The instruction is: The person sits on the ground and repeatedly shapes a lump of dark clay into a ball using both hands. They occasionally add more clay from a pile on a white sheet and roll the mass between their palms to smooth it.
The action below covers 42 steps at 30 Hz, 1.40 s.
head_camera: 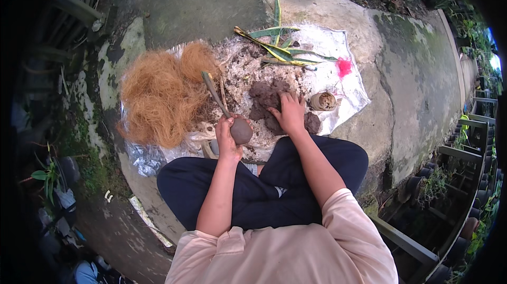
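My left hand (227, 138) holds a smooth ball of dark clay or mud (241, 131), from which a plant stem (216, 94) sticks out towards the upper left. With fingers spread, my right hand (291, 113) rests on the right part of a lumpy mound of dark mud (265, 93). Another mud lump (312, 122) lies just right of that wrist. To the left of both hands is a large heap of brown coconut fibre (158, 97). Cut variegated snake plant leaves (281, 52) lie beyond the mound. A container with brown contents (324, 101) is at the right.
A white woven sack (352, 90) is spread on the concrete ground (206, 6) under these things. Pink string (344, 67) lies at its right side, and crumpled clear plastic (147, 165) at the near left. Railings (408, 240) and potted plants stand at far right.
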Available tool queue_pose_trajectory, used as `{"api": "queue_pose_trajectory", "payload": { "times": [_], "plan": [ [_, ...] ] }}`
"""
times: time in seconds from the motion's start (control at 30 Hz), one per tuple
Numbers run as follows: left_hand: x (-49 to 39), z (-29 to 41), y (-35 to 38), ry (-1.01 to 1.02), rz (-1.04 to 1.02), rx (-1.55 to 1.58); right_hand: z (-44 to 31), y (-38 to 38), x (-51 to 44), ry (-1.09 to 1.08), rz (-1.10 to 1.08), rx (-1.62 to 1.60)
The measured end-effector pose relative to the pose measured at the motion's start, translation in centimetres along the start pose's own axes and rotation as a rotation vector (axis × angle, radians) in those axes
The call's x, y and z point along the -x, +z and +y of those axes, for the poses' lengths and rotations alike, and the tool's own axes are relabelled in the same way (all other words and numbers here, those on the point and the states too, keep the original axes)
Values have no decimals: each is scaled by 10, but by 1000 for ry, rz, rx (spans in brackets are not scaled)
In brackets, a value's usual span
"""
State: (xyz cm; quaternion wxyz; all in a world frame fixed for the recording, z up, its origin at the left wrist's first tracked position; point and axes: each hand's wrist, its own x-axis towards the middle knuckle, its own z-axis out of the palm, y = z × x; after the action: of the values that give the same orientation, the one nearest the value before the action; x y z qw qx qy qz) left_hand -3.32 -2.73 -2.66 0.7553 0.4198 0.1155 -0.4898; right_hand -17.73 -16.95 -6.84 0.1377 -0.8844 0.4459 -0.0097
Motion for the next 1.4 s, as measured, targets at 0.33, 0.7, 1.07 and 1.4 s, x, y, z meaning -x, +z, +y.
{"api": "queue_pose_trajectory", "payload": {
  "times": [0.33, 0.7, 1.07, 1.4],
  "plan": [
    [1, -4, -6, -15, 62, -84, -7, -7, 10, -17, 33, -62],
    [41, 27, 1, -10, -50, 77, 6, 4, 9, 38, 100, -212],
    [63, 85, -2, 30, -182, -36, 12, 4, 30, -34, 110, -470],
    [40, 57, -24, 8, -169, -60, -30, -2, 27, 225, 16, -363]
  ]
}}
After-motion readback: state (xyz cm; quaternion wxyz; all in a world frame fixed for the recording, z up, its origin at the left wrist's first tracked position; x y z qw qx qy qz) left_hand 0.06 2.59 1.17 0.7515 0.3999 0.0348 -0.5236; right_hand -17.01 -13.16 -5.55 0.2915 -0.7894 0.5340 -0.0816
